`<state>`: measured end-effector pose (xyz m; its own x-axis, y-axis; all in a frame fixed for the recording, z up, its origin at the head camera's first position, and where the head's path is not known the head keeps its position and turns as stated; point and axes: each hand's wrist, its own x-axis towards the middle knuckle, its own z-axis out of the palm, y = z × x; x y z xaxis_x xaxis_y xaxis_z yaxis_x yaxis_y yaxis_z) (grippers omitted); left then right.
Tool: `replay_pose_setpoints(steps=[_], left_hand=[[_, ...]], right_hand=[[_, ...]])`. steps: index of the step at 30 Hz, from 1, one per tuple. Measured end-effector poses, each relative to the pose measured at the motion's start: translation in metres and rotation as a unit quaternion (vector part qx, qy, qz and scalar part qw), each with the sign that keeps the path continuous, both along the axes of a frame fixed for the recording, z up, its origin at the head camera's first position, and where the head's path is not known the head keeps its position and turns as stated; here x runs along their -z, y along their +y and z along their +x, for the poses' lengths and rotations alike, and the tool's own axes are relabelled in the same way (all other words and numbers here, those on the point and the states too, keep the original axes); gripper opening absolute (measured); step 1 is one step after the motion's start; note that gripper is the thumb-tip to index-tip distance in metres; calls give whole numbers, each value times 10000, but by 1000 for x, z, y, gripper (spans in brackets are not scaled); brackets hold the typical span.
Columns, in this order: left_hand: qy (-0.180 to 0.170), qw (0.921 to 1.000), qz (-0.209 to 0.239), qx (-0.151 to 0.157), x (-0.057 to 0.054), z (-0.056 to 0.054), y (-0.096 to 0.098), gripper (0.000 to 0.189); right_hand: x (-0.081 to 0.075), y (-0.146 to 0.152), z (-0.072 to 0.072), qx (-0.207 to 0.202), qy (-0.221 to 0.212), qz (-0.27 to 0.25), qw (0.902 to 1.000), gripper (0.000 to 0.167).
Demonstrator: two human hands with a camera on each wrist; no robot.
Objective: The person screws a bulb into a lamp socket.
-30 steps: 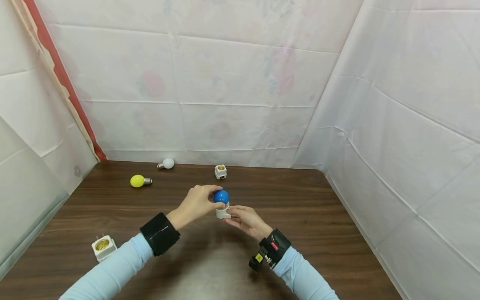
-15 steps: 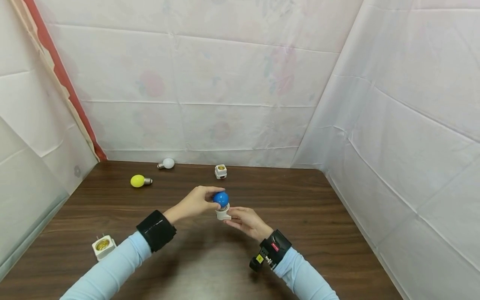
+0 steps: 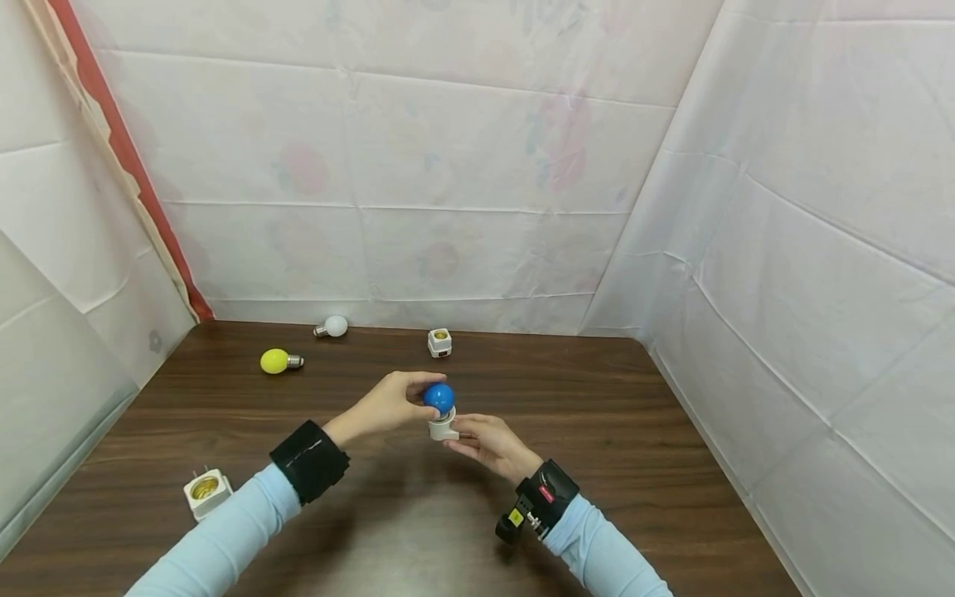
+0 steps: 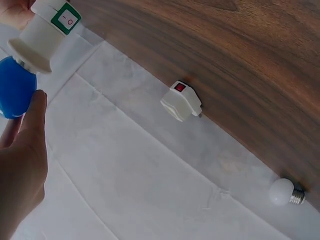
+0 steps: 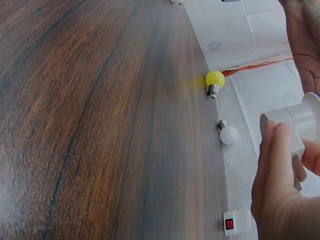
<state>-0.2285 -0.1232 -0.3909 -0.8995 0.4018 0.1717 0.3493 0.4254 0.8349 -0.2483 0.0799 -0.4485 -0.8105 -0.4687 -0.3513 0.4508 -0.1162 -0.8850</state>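
Observation:
My left hand (image 3: pixel 388 406) pinches a round blue light bulb (image 3: pixel 438 399) between thumb and fingers. Just below the bulb, a white lamp socket (image 3: pixel 443 429) stands in the grip of my right hand (image 3: pixel 492 444). In the left wrist view the base of the blue bulb (image 4: pixel 17 87) sits at the mouth of the socket (image 4: pixel 37 42), which carries a green-framed rocker switch (image 4: pixel 66 18). How deep the bulb's base goes is hidden by the rim. The right wrist view shows fingers (image 5: pixel 280 150) along the socket (image 5: pixel 295 120) and the thumb at its other side.
A yellow bulb (image 3: pixel 273 361) and a white bulb (image 3: pixel 336 325) lie at the table's back left. One square plug-in socket (image 3: pixel 439 342) stands near the back edge, another (image 3: pixel 206 493) beside my left forearm. White sheets (image 3: pixel 477 166) hang around the wooden table (image 3: pixel 597 431).
The blue bulb and my left hand have dropped slightly. My left fingers' hold on the bulb has shifted, leaving more of it visible. My right hand and the socket have hardly moved.

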Motion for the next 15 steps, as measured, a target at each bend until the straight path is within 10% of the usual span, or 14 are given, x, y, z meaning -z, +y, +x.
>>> replay_pose_setpoints(steps=[8,15], left_hand=[[576,9875,-463,-1390,-4,15,12,59],[755,9831,-557,-1570,1,16,15,53]], right_hand=[[3,-1,0,5,74,3,10000,39],[2,-3,2,21,67,23,10000,38]])
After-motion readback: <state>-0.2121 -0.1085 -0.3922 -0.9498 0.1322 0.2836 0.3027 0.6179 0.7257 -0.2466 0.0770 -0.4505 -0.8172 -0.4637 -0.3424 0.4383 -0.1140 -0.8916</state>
